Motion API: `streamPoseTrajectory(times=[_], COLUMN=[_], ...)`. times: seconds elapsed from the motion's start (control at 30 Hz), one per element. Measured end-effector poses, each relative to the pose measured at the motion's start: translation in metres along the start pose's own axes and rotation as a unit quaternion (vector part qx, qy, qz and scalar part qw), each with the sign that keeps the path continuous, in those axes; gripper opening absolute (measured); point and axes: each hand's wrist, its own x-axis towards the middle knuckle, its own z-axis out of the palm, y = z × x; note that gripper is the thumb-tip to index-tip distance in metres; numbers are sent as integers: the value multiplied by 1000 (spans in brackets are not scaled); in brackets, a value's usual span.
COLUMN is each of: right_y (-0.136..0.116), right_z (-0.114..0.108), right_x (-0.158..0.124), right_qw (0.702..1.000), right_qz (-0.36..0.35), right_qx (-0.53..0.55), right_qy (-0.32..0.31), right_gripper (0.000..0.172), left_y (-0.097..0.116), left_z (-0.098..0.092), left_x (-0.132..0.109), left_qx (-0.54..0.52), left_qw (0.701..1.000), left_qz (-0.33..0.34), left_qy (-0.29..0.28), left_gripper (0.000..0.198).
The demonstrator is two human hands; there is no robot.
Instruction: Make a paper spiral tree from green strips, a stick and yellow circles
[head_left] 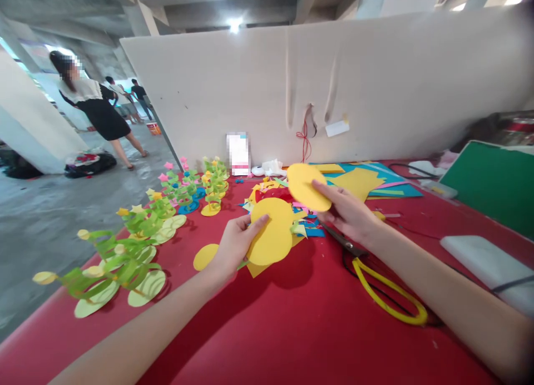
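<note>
My left hand [237, 240] grips yellow paper circles [273, 232] that overlap in a figure-eight outline, thumb on top. Between the thumb and fingers of my right hand [344, 207] is another yellow paper circle [307, 183], raised a little higher and farther back. A further yellow circle [205, 257] lies on the red table [267, 340] beside my left wrist. Scissors with yellow handles [392, 299] rest under my right forearm, blades pointing away. Behind and below the held circles is a heap of coloured paper scraps [302, 223].
Green spiral paper plants [142, 223] on round bases line the left side. A phone [238, 154] leans on the white partition [233, 84]. Blue paper sheets [396, 182], a green board [494, 184] and a white power block [488, 257] occupy the right. People [98, 101] stand beyond the partition.
</note>
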Motion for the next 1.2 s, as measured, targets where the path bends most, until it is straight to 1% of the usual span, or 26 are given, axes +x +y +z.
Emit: streamPoseTrajectory(times=[0.07, 0.1, 0.2, 0.27, 0.3, 0.33, 0.4, 0.43, 0.47, 0.5, 0.53, 0.6, 0.67, 0.7, 0.73, 0.77, 0.83, 0.9, 0.93, 1.0, 1.07, 1.1, 1.17, 1.2], right_y=[1, 2, 6, 9, 11, 13, 14, 14, 14, 13, 12, 12, 15, 16, 17, 18, 17, 13, 11, 6, 3, 1, -3, -4], right_z=[5, 8, 18, 20, 20, 18, 12, 8, 5, 3, 2, 5, 11, 14, 16, 17, 14, 10, 8, 7, 8, 9, 9, 9], right_x=[-2, -4, -8, -8, -7, -5, -1, 2, 4, 6, 7, 6, 3, 1, 0, -1, -2, -4, -6, -9, -11, -11, -12, -12], right_qw=[998, 997, 994, 991, 992, 995, 999, 999, 998, 998, 999, 1000, 999, 998, 998, 998, 992, 979, 974, 966, 950, 939, 920, 919], right_qz=[24, 32, 50, 62, 62, 55, 30, 18, 9, 6, 7, 13, 12, 6, -7, -26, -79, -130, -144, -168, -197, -214, -239, -240], right_qx=[-16, -24, -32, -29, -26, -21, -8, 1, 9, 15, 18, 14, -6, -21, -38, -56, -90, -116, -123, -166, -230, -258, -284, -279], right_qy=[-48, -62, -94, -111, -105, -83, -7, 30, 53, 59, 49, 0, -49, -60, -55, -33, 42, 108, 120, 101, 78, 82, 124, 143], right_gripper=[35, 32, 33, 33, 32, 31, 31, 32, 32, 32, 32, 29, 25, 24, 24, 25, 32, 40, 40, 32, 17, 12, 12, 13], left_y=[-1, -2, -4, -4, -4, -3, -1, 1, 2, 4, 4, 5, 2, 1, -1, -3, -5, -5, -4, 0, 5, 7, 10, 10], left_z=[0, 0, 1, 1, 2, 2, 3, 4, 4, 4, 4, 4, 3, 3, 2, 3, 4, 6, 8, 12, 16, 19, 23, 25], left_x=[1, 1, 0, -1, -2, -3, -5, -5, -5, -5, -5, -3, -1, -1, 0, 0, 0, -2, -3, -6, -11, -13, -17, -18], left_qx=[12, 19, 39, 48, 51, 55, 61, 62, 62, 59, 55, 45, 38, 33, 26, 16, -15, -60, -83, -121, -184, -224, -296, -318], left_qw=[1000, 1000, 999, 997, 996, 995, 994, 994, 994, 995, 995, 995, 995, 995, 995, 996, 995, 992, 990, 988, 980, 971, 947, 940], left_qz=[6, 10, 28, 39, 41, 41, 41, 45, 52, 62, 72, 88, 92, 91, 90, 90, 98, 109, 111, 96, 46, 20, -14, -17], left_qy=[0, -3, -20, -43, -57, -71, -85, -81, -71, -55, -38, -12, -6, -10, -15, -19, -18, -8, -3, -9, -50, -79, -120, -120], left_gripper=[36, 36, 33, 34, 37, 40, 37, 34, 32, 31, 33, 39, 38, 36, 35, 34, 31, 28, 27, 31, 37, 39, 38, 36])
